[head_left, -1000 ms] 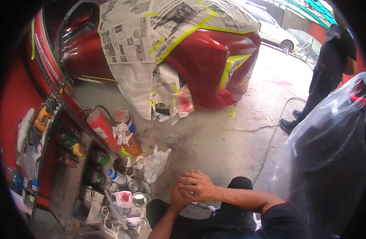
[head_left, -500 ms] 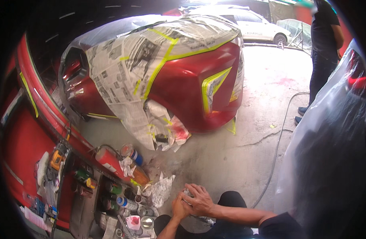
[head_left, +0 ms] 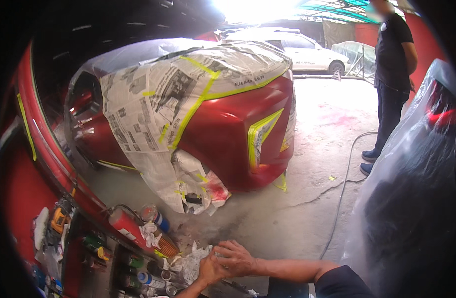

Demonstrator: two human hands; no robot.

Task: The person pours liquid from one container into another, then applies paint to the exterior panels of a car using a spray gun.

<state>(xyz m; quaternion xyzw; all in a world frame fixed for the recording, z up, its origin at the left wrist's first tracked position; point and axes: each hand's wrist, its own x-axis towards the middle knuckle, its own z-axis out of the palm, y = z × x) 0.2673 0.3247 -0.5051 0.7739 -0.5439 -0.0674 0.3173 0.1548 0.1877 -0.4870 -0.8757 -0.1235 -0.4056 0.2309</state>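
Observation:
Low in front of me, my left hand [head_left: 211, 270] and my right hand [head_left: 238, 259] are pressed together, both closed. My right hand's fingers lie across the top of the left one. Whatever is between the palms, if anything, is hidden. Crumpled white paper [head_left: 190, 263] lies just beyond and left of the hands. Further off stands a red car [head_left: 223, 134], masked with newspaper [head_left: 138, 107] and yellow-green tape [head_left: 197, 107], its bare rear corner glossy. A taped-off triangular lamp area [head_left: 260, 139] shows on that corner.
At lower left, a shelf holds cans and bottles [head_left: 151, 280] and a yellow tool [head_left: 58, 219]. A red cylinder [head_left: 126, 223] stands beside it. A plastic-covered vehicle [head_left: 406, 198] fills the right. Near it a person [head_left: 390, 74] stands; a grey hose [head_left: 344, 188] crosses the floor. A white car [head_left: 307, 52] is behind.
My view has tilted up, so the car sits lower in the picture. My hands stay together; the greyish bit seen between them earlier no longer shows. The person's stance is much the same.

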